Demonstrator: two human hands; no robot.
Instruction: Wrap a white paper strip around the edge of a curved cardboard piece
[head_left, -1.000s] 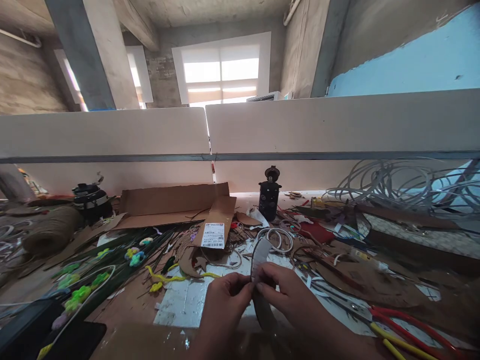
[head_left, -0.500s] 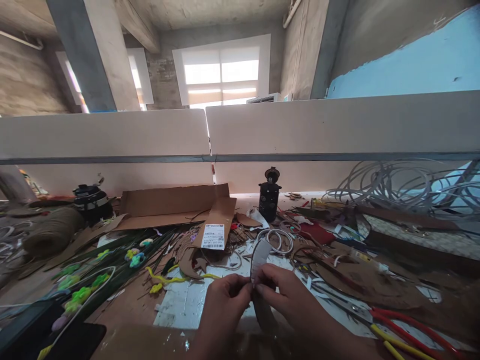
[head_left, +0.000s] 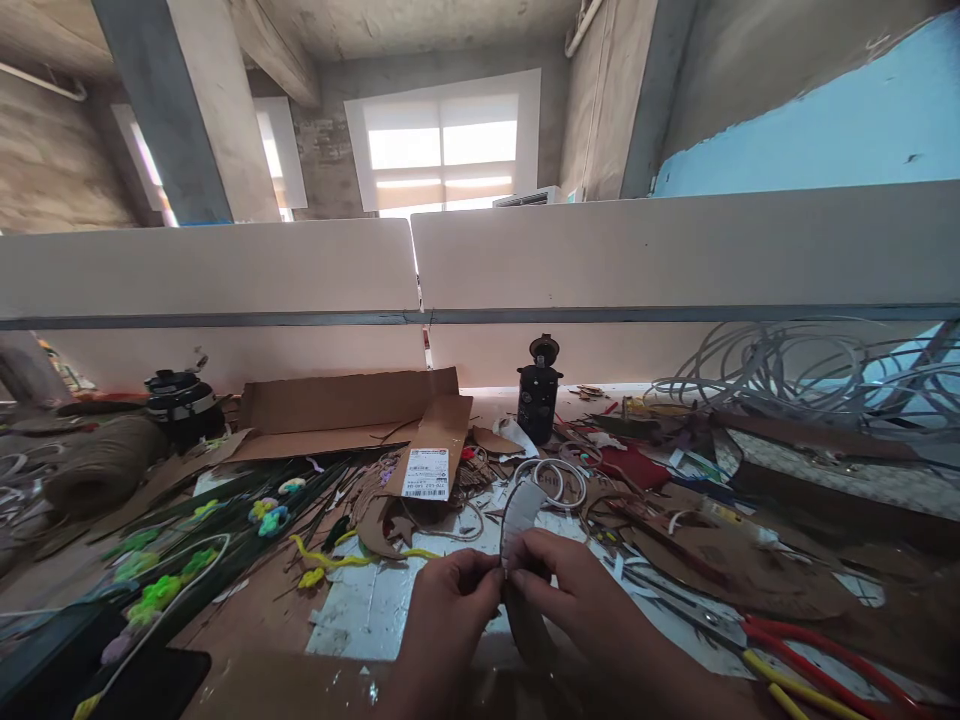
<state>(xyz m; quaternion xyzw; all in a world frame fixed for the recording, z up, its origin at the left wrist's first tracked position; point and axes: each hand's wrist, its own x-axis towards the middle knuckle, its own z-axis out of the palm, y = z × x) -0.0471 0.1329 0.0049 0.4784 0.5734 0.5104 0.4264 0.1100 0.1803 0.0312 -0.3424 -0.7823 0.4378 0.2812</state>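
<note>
A curved crescent-shaped strip of cardboard [head_left: 523,508], pale on its upper face and with a dark edge, stands upright between my hands. My left hand [head_left: 459,600] pinches its left edge with thumb and fingertips. Against its face and the same edge press the closed fingers of my right hand [head_left: 559,580]. The fingertips of both hands nearly meet at the strip's middle. A flat brown cardboard crescent [head_left: 380,530] lies to the left, beside a yellow fuzzy stem [head_left: 337,562]. Behind the strip rest some pale rings [head_left: 564,484].
Red-handled scissors [head_left: 750,630] and a yellow-handled tool [head_left: 795,685] lie at right. An open cardboard box [head_left: 337,410] and a black bottle [head_left: 538,400] stand behind. Fuzzy flowers [head_left: 161,595] are at left, a twine spool [head_left: 109,465] beyond. Coiled clear tubing [head_left: 787,365] sits at back right.
</note>
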